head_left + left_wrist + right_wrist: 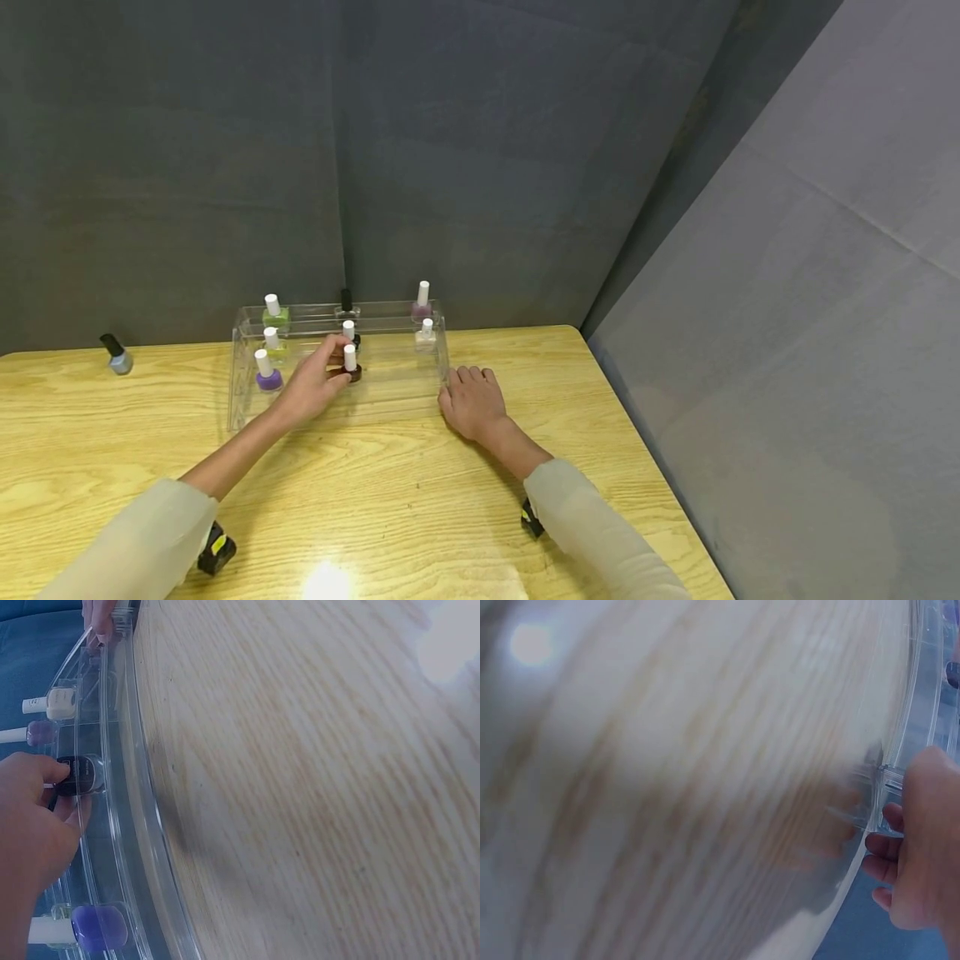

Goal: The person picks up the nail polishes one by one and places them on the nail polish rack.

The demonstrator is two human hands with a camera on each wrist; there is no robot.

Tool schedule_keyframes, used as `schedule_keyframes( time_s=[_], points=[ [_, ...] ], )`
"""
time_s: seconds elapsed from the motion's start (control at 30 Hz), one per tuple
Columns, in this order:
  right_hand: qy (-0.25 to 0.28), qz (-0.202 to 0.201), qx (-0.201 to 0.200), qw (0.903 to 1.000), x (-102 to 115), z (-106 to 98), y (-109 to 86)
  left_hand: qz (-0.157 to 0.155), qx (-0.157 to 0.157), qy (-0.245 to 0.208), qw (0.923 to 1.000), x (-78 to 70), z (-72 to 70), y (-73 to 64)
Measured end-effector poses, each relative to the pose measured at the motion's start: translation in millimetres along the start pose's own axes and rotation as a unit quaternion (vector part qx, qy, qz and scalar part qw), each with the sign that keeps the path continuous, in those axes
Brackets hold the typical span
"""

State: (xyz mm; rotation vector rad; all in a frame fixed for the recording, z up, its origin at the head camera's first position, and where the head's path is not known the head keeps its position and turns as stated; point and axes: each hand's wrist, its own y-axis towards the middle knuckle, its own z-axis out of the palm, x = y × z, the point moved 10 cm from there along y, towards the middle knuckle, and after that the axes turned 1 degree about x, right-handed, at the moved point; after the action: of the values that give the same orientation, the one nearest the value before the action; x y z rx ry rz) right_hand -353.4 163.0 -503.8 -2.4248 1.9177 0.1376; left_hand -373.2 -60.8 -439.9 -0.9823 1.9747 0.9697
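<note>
A clear, tiered nail polish rack (397, 408) stands on the table. My left hand (309, 387) pinches a dark nail polish bottle (354, 375) with a white cap at the middle of its front tier. In the left wrist view, thumb and fingers sit around this dark bottle (79, 776). At the rack's right end, my right hand (474, 404) grips the side near the front corner; part of that grip is hidden. A purple bottle (269, 380) is on the front tier's left. Behind stand a yellow-green bottle (274, 346), a dark bottle (356, 341) and a pale bottle (425, 337).
On the top tier are a green bottle (276, 317), a black-capped clear bottle (347, 311) and a mauve bottle (422, 310). A light blue bottle (121, 362) leans on the table at far left. Dark cloth (487, 167) hangs behind; a grey panel (787, 375) borders the right.
</note>
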Motion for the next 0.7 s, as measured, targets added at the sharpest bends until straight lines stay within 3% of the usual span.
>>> schedule_keyframes(
  time_s=[0.23, 0.4, 0.53, 0.7],
  points=[
    [0.001, 0.000, -0.003, 1.0000, 0, 0, 0.5, -0.009, 0.003, -0.007, 0.9999, 3.0, 0.3, 0.3],
    [-0.005, 0.000, -0.003, 1.0000, 1, 0, 1.9, -0.029, 0.005, -0.006, 0.9995, 2.9, -7.6, -3.3],
    [-0.006, 0.000, 0.001, 1.0000, 0, 2, 2.3, -0.026, 0.007, -0.007, 0.9996, -2.7, -20.7, -8.9],
    [-0.006, 0.001, 0.001, 1.0000, 0, 2, 1.4, 0.005, -0.027, -0.001, 0.9996, -16.0, -51.4, -18.9]
  ],
)
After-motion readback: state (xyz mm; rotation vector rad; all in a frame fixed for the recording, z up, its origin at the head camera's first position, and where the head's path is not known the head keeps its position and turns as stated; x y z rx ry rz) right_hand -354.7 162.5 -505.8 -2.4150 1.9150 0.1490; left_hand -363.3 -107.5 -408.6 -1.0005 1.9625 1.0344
